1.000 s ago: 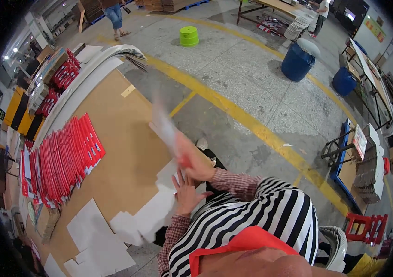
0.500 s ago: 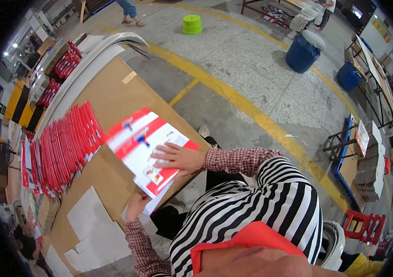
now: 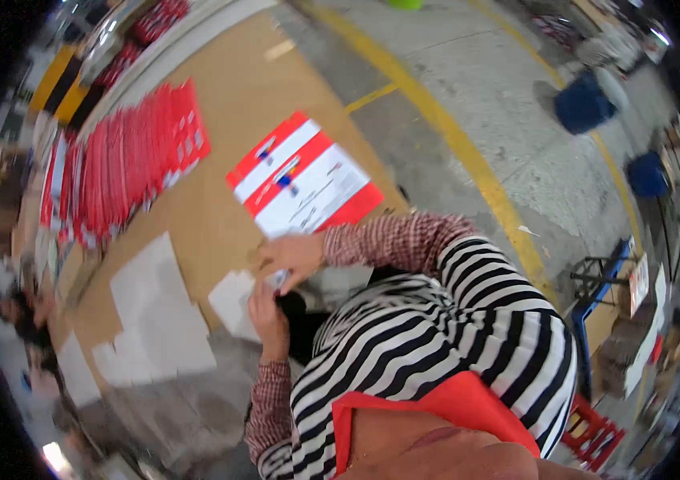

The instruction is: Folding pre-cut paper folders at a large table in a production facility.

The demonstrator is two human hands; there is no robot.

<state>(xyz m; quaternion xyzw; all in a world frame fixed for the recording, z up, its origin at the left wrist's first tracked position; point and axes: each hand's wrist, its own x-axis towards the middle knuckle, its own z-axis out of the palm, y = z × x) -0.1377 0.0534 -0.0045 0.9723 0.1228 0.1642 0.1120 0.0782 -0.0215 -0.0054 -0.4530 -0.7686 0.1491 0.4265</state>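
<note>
A flat red-and-white printed card piece (image 3: 312,180) lies on the brown tabletop, beyond my hands. At the table's near edge my two hands meet. My right hand (image 3: 292,258) bends over from the right with its fingers curled, just below the card piece's near corner. Below it, my left hand (image 3: 268,310) has its fingers closed and pointing up toward the right one. A small whitish thing (image 3: 277,278) shows between them, too blurred to name. Pale blank sheets (image 3: 232,300) lie beside my left hand.
A long row of red folded card pieces (image 3: 128,160) stands packed at the left of the table (image 3: 236,88). White sheets (image 3: 152,304) lie at its near left. Past the table's right edge, blue bins (image 3: 584,104) and a stack of flattened cardboard (image 3: 632,340) stand on the floor.
My right hand has come off the printed card piece and drawn down to my left hand. My left hand has left the card's lower corner. The whole view has shifted.
</note>
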